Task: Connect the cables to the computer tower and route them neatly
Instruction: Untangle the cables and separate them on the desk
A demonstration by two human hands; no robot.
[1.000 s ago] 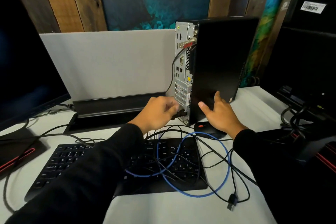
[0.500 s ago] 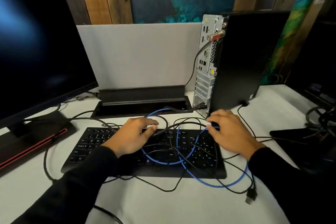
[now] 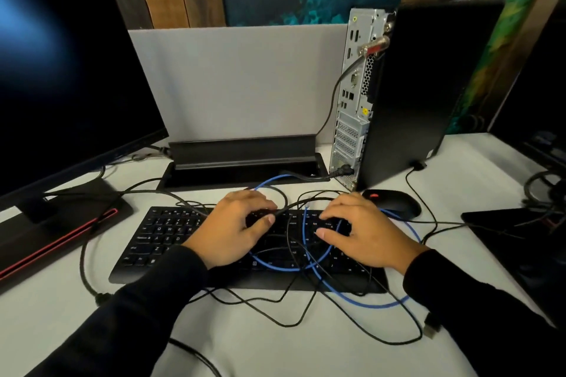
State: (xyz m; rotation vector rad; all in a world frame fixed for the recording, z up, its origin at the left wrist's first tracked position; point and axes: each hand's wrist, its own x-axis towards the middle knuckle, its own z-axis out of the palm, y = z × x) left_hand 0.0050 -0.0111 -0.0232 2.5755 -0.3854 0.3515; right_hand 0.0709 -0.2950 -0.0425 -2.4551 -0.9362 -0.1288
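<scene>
The black computer tower [image 3: 413, 86] stands upright at the back right, its silver rear panel [image 3: 352, 101] facing left. A black power cable [image 3: 343, 171] is plugged in near the panel's bottom, and another black cable hangs from a red-and-silver connector [image 3: 373, 47] near its top. A blue cable [image 3: 367, 303] loops among several loose black cables over the black keyboard [image 3: 159, 239]. My left hand [image 3: 232, 229] pinches a black cable [image 3: 300, 203] above the keys. My right hand [image 3: 364, 232] rests with fingers spread on the tangle, beside the blue cable's free end [image 3: 306, 208].
A black mouse [image 3: 395, 202] with a red wheel lies by the tower's base. A big monitor [image 3: 61, 70] and its stand fill the left. A black cable trough [image 3: 242, 150] runs along the grey divider. A loose plug [image 3: 432, 321] lies front right. More dark equipment [image 3: 520, 242] stands right.
Both hands came away from the tower's base and down onto the cables over the keyboard. The power cable now stays plugged in at the panel's bottom. The view has swung left.
</scene>
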